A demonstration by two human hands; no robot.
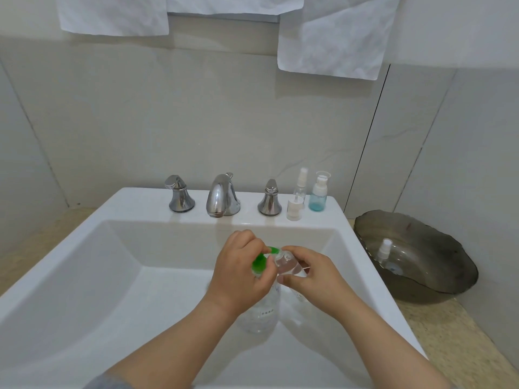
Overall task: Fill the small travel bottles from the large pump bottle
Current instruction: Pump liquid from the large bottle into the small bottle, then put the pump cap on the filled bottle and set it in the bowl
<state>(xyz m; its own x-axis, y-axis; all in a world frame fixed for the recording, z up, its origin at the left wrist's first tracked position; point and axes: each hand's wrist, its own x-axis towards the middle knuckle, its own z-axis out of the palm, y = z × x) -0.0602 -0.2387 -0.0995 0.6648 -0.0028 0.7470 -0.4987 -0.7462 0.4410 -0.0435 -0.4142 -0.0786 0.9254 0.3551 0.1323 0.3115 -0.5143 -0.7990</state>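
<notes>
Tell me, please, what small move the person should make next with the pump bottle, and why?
Probably press the green pump head down with the left hand. That hand grips the pump atop the large pump bottle, and the right hand holds a small clear bottle tilted against the spout, so one stroke should send liquid in. Whether its mouth lines up is unclear.

Print observed: one short row of dark characters on the clear plastic pump bottle with a green pump head (264,314), near centre. Characters too small to read. Nothing else legible.
</notes>
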